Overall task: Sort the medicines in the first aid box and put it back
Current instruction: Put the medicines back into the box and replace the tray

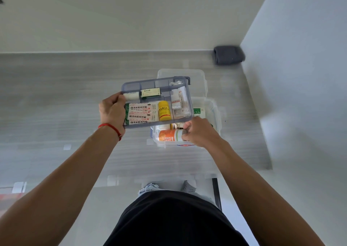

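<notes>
Roughly midway I'd say: my left hand [112, 110] grips the filled divider tray [157, 103] while my right hand [199, 133] pinches the orange bottle [169, 135] in the clear first aid box [214, 110], still lidless.

A folded dark grey cloth [228, 55] lies in the far right corner of my grey worktop [65, 99], against the white walls [300, 58]. Below me I see my black shirt [172, 219] and a grey perforated shoe [189, 187].

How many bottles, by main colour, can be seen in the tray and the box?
Yellow: 1, the yellow bottle in the tray
Orange: 1, the orange bottle under the right hand, in the box
White: 1, the white bottle by the left hand
Total: 3
</notes>
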